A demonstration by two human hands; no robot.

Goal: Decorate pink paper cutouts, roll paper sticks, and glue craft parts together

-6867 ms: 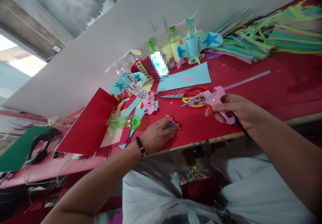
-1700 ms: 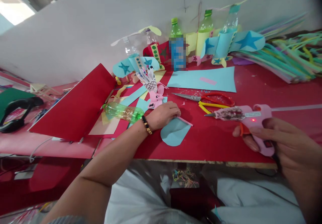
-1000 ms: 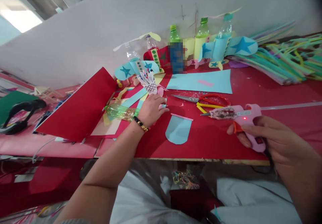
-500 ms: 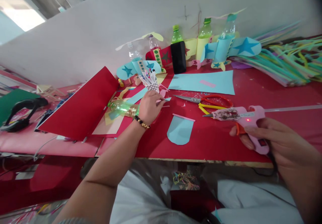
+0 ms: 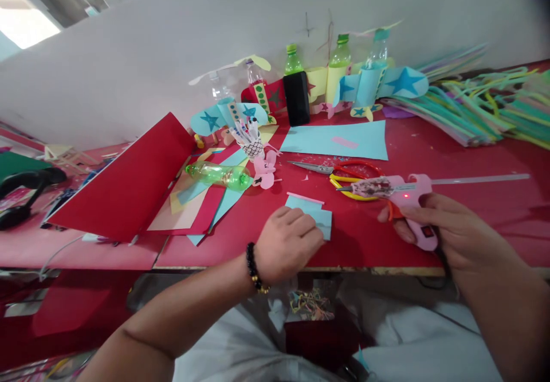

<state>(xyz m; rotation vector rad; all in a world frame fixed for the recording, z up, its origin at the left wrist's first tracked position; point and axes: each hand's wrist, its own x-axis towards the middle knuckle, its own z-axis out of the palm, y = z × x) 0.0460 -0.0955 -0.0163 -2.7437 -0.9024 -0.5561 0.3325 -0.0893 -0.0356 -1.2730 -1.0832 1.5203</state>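
Note:
My left hand [image 5: 292, 241], with a beaded bracelet at the wrist, is closed near the table's front edge. From its fingertips a light blue piece of paper [image 5: 324, 221] sticks out, over the blue paper cutout [image 5: 303, 203] with a pink strip [image 5: 306, 198] along its top. The hand hides most of that cutout. My right hand [image 5: 451, 227] grips a pink hot glue gun [image 5: 412, 199], a finger at its orange trigger [image 5: 392, 211] and its red light on. Its nozzle points left, just over the yellow handle of the scissors [image 5: 315, 168].
A green plastic bottle [image 5: 219, 176] lies on paper sheets at left, near a cup of pens [image 5: 252, 146] and pink cutouts [image 5: 266, 170]. Behind stand decorated bottles [image 5: 372, 84] and a black phone [image 5: 297, 98]. A red board [image 5: 129, 181] leans at left; colourful strips [image 5: 468, 113] lie at right.
My left hand has come from beside the pen cup towards me, down over the blue cutout, with a piece of blue paper in its fingers. The glue gun stays in my right hand.

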